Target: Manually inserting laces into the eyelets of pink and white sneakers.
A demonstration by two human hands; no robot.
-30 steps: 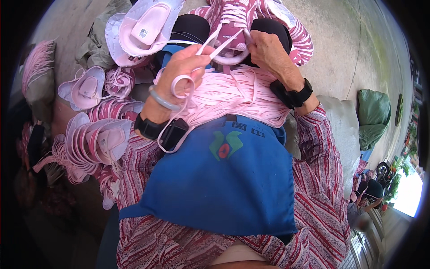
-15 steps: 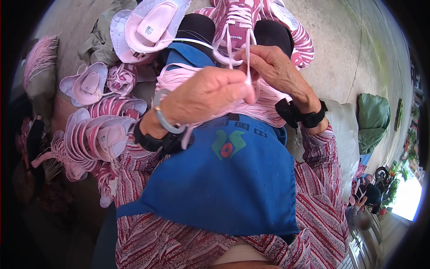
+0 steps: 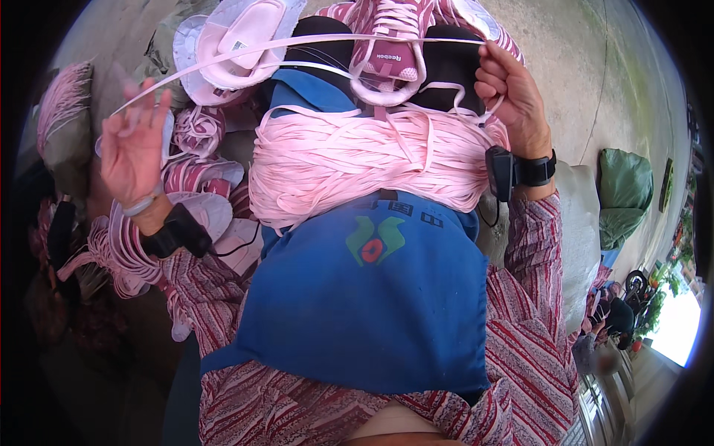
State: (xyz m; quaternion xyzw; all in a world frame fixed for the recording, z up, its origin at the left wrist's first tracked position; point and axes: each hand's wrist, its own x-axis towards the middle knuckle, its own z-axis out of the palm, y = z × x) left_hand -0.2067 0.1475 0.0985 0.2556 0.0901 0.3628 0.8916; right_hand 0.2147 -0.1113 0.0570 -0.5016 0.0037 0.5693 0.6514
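**A pink lace (image 3: 312,39) spans the view from left hand (image 3: 135,157) to right hand (image 3: 511,95)**

The right hand's grip is pinched on the lace between thumb and forefinger, just beside the outer edge of the black-clad right knee (image 3: 452,63). A slack loop hangs below these fingers. The left hand is raised, palm showing and fingers spread; the lace reaches its fingertips, but blur hides them, and I cannot tell whether its grip is closed on it.

Between the hands, the lace runs in a shallow arc across a maroon shoe (image 3: 388,58), which sits between the knees with its padded rim facing the wearer. Nearer the body, a thick bundle of pink laces (image 3: 364,163) fills the lap, its lower edge lying along a blue apron (image 3: 372,305).

Room differs by side. The left hand is over crowded ground: a pale pink shoe upper (image 3: 242,44) at the upper left, and stacked uppers (image 3: 186,223) below and beside the wrist. To the right, concrete floor (image 3: 558,44) stretches outward, leaving open space beyond the right hand. A whitish sack (image 3: 569,238) stands beside the right sleeve; a green bag (image 3: 623,186) lies farther out.
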